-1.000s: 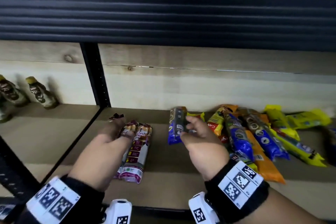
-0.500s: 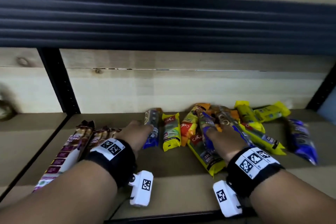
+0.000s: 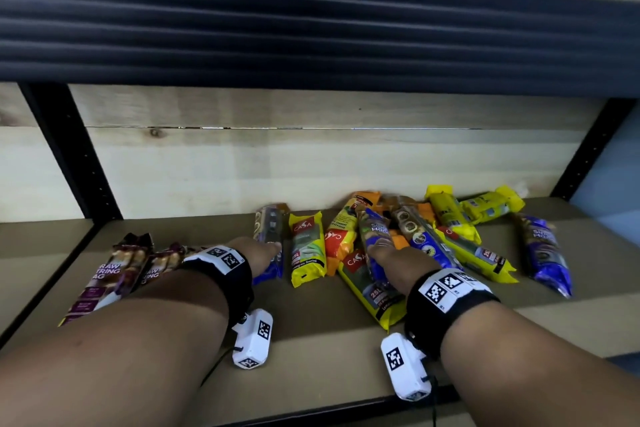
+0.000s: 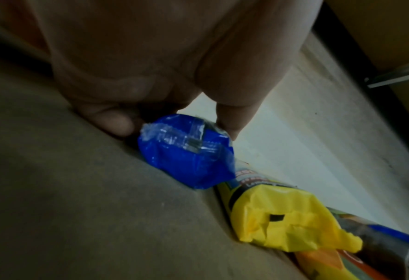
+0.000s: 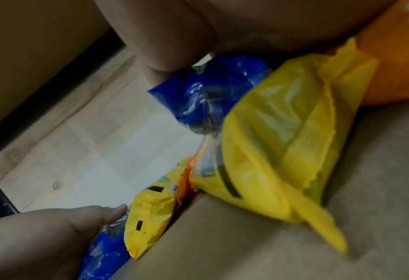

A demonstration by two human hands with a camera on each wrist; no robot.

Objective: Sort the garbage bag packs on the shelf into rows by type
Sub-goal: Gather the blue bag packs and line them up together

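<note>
Garbage bag packs lie on the wooden shelf [image 3: 311, 350]. My left hand [image 3: 277, 249] pinches the near end of a blue pack [image 3: 270, 232] lying left of a yellow pack [image 3: 307, 250]; in the left wrist view the thumb and a finger sit on either side of that blue pack [image 4: 186, 155]. My right hand [image 3: 378, 246] grips a second blue pack [image 3: 372, 230] that lies on top of a yellow pack [image 3: 375, 298] in the mixed pile. In the right wrist view the thumb presses this blue pack [image 5: 210, 94], with the yellow pack [image 5: 282, 142] beside it.
Two brown-and-purple packs [image 3: 114, 274] lie at the left, partly under my left forearm. More yellow packs [image 3: 450, 215], orange packs and a blue pack [image 3: 419, 239] are heaped at the right; another blue pack [image 3: 545, 253] lies far right. Black uprights and the back wall bound the shelf.
My left hand has left the brown packs and moved right onto the blue pack. My right hand has let go of that pack and gone right to grip another blue one in the pile.
</note>
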